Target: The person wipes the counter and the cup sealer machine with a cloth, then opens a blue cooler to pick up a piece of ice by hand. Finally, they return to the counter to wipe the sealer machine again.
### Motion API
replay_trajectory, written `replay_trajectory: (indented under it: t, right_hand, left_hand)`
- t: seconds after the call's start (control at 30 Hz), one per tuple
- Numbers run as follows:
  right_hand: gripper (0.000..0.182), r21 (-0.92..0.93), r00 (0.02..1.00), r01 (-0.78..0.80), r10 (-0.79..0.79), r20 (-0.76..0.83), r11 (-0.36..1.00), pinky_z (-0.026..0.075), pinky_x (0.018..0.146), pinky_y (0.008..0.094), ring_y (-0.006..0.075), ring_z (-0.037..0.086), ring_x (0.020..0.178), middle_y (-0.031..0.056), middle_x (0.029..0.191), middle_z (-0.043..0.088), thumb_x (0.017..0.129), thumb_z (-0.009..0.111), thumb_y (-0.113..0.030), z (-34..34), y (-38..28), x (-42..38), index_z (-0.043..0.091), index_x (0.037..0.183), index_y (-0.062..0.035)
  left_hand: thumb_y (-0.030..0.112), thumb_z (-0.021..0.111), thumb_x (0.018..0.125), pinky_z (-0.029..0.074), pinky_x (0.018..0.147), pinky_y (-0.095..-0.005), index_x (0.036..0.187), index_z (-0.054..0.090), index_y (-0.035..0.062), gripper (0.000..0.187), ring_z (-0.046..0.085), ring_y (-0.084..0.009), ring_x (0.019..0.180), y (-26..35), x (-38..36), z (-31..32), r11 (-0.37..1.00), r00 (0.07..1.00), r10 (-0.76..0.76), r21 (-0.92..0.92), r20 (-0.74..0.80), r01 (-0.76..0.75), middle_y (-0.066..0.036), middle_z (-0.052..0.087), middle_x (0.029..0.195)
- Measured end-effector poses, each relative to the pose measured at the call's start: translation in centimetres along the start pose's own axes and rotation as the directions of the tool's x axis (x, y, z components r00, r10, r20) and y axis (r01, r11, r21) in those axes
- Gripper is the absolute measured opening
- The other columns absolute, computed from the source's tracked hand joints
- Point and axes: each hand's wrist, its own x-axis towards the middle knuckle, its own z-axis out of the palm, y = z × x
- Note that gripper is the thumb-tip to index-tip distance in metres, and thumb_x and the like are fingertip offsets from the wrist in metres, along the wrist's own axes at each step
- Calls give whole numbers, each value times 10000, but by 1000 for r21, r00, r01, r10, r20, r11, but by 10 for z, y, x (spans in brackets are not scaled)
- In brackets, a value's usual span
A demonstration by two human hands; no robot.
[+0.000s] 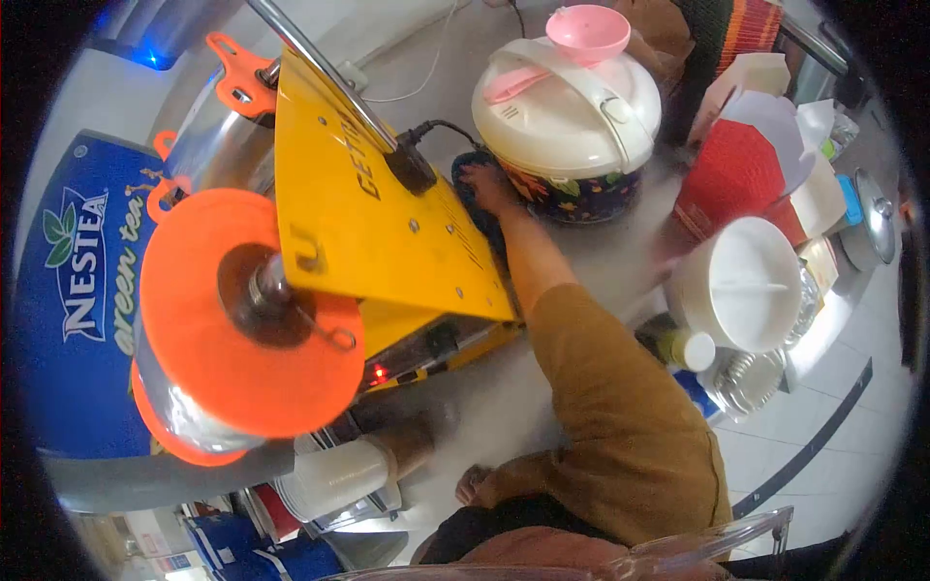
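My right hand (487, 190), at the end of an outstretched arm in a mustard sleeve, reaches in behind the yellow machine (378, 194). Its fingers are curled over a dark rounded object (472, 172) beside the rice cooker (572, 126); what that object is I cannot tell. The cooker has a white lid, a flower-patterned dark body, and a pink bowl (589, 32) and a pink rice paddle (516, 84) on top. Low in the view, close to my body, my left hand (473, 484) is curled closed, with nothing showing in it.
Large orange film rolls (232, 387) jut from the machine's near left. A stack of cups (339, 479) lies lower left. To the right are a red carton (727, 179), white bowls (741, 281), a white-capped bottle (693, 350) and clear lids (751, 382). A cord (441, 126) runs behind.
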Motion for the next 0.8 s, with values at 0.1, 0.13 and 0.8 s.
replay_trajectory:
  t: [0.1,0.13,0.8]
  right_hand:
    - [436,-73,996,12,-5,92,997,337,1065,434,291,460,1253,89,1386,473,769,502,-15,3,4,23,647,1162,-136]
    - [445,-126,995,25,-12,103,992,329,1070,438,289,451,1261,82,1395,463,771,502,-20,5,4,30,636,1177,-140]
    - [344,24,999,-41,40,29,999,368,1027,419,350,499,1174,176,1222,575,857,408,-11,-36,-20,-134,636,1115,-33]
  left_hand:
    - [264,633,766,334,944,-515,1139,511,84,432,444,-359,1120,-1,5,4,1000,1000,-14,9,0,14,-128,481,1224]
    - [265,632,767,333,944,-515,1139,511,84,431,444,-358,1120,0,5,5,1000,1000,-15,12,-4,15,-127,480,1224]
    - [287,626,772,325,955,-508,1128,520,85,423,437,-350,1131,7,-6,12,998,974,40,-46,-221,-52,-117,470,1218]
